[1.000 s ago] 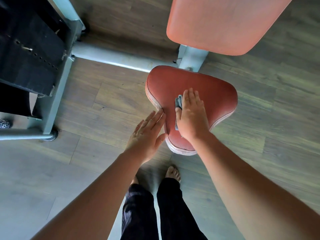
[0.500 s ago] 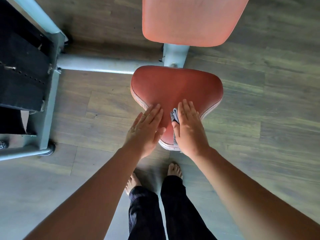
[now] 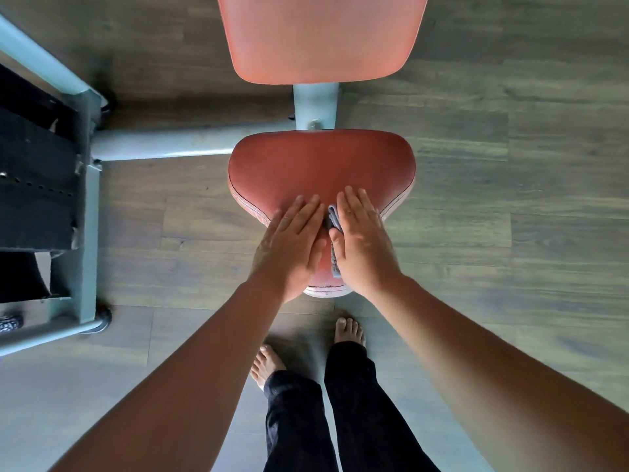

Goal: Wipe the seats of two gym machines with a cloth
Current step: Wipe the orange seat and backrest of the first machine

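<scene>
The cloth (image 3: 334,219) lies mostly hidden under the right hand (image 3: 362,247); only a grey strip shows. The backrest (image 3: 320,35) is cut off by the far edge, the black weight stack (image 3: 30,185) by the left edge.

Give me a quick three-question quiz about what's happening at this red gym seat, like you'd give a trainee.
1. True or false: the grey cloth lies under the right hand.
2. Multiple choice: the left hand rests A) flat on the red seat, B) on the backrest, C) on the machine's metal frame.
3. Fill in: the person stands on the wooden floor with ____ feet.

Key: 1 true; 2 A; 3 bare.
</scene>
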